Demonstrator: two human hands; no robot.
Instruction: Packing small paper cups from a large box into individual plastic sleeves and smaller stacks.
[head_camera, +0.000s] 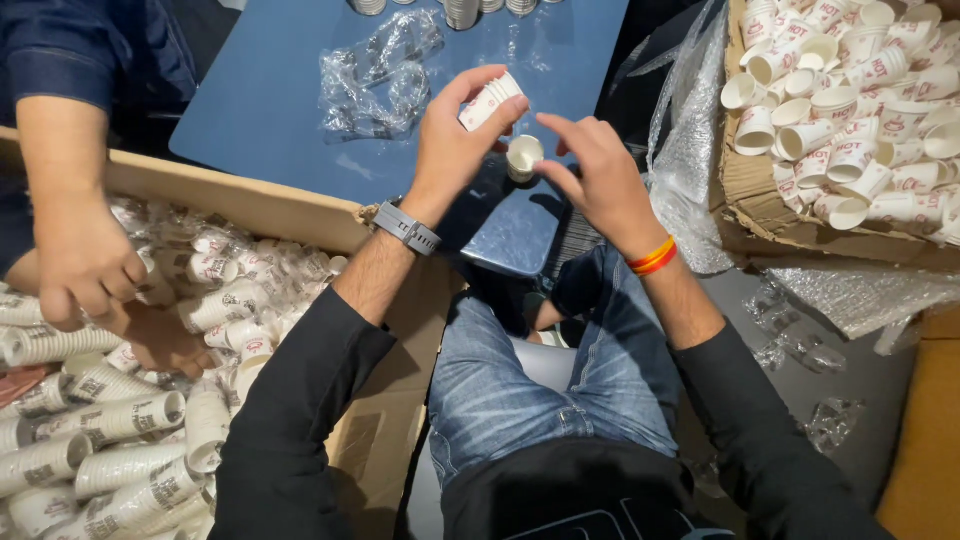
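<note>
A blue bench (280, 90) is seen from above, with its near edge running from the left corner towards the seated person's knees. A crumpled clear plastic wrapper (380, 75) is laid on it near the middle. Along the far edge, several shiny metal stacks (462, 12) are stood in a row, cut off by the top of the view. The near right corner of the bench is shaded, and bare blue surface is left elsewhere.
</note>
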